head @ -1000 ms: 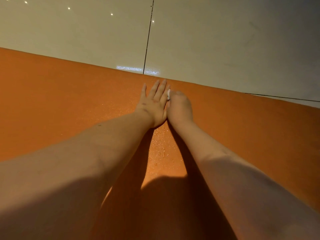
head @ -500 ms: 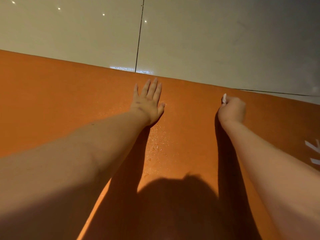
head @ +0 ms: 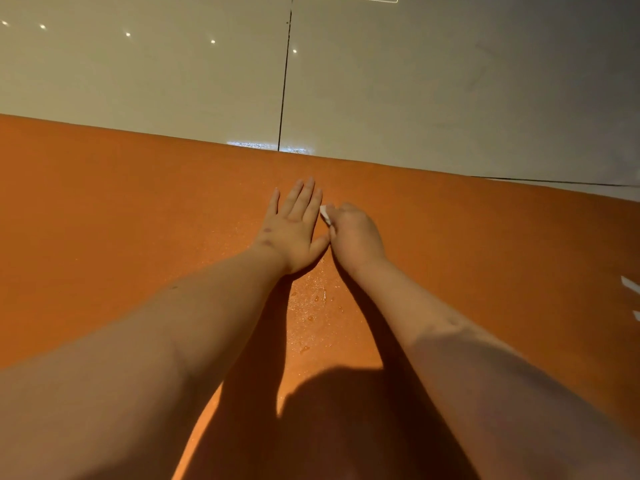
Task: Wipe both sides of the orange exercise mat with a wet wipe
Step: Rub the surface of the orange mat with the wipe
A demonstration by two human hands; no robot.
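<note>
Near the orange mat's [head: 104, 220] far edge, left hand [head: 294, 226] presses flat; right hand [head: 353, 233], clutching the wet wipe [head: 325, 213], should sweep firmly, overlapping strokes.

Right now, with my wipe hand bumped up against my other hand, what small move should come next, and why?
Probably sweep the right hand with the wet wipe rightward along the orange mat. The flat left hand blocks travel leftward, and droplets shine only below the hands, so the right stretch looks unwiped.

Possibly lettering [head: 631, 285] on mat [head: 138, 220], unreadable
</note>
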